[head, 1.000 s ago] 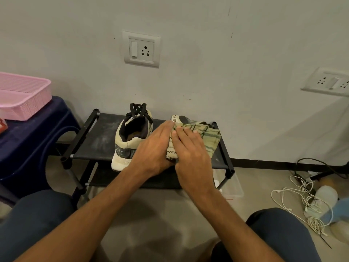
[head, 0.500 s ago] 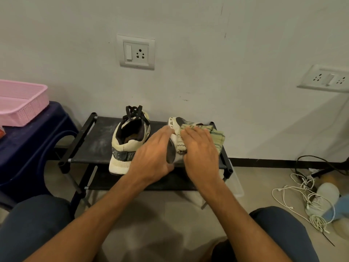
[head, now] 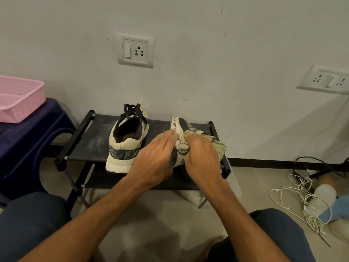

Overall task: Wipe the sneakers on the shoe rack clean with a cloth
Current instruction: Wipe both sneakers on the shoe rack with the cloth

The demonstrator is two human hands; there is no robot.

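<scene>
Right hand (head: pixel 203 157) clenching a cloth (head: pixel 217 144) against a tipped sneaker (head: pixel 179 127), left hand (head: pixel 154 159) gripping its sole, second sneaker (head: pixel 126 142) standing left, on the rack (head: pixel 90 137).

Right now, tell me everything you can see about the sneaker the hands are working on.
The right-hand sneaker lies tipped on its side on the black shoe rack, its cream sole with dark patches turned toward the other sneaker. The left hand steadies it from the sole side; the right hand presses a checked greenish cloth against it. Hands and cloth hide most of the upper.
</scene>
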